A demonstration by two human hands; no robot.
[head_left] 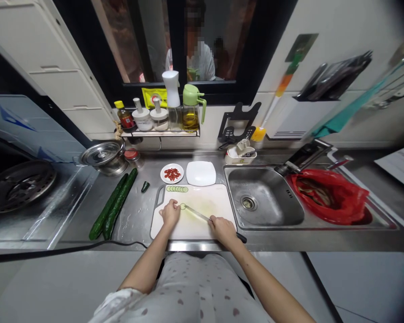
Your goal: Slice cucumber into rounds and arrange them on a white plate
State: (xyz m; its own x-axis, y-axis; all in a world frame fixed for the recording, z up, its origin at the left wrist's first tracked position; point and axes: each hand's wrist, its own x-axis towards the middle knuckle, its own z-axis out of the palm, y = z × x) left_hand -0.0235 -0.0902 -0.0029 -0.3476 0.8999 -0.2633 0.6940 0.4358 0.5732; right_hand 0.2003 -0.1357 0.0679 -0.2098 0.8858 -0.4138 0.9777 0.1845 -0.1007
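My right hand [224, 229] is wrapped around the handle of a kitchen knife [198, 213]. Its blade reaches left across a white cutting board [202, 231]. A thin round cucumber slice [182, 206] is at the blade's tip. My left hand [170, 214] is over the board's left side, its fingers bent and apart. Their tips come close to that slice; whether they touch it is hard to see. Behind the hands, several overlapping cucumber slices [177, 189] form a row along the board's far edge.
Two whole cucumbers [116, 202] and a cucumber end [145, 186] lie left of the board. Behind it stand a plate of chopped red pieces [172, 174] and a white plate [201, 173]. To the right are the sink [265, 197] and a red bag [336, 197]. A cord [87, 246] crosses the front edge.
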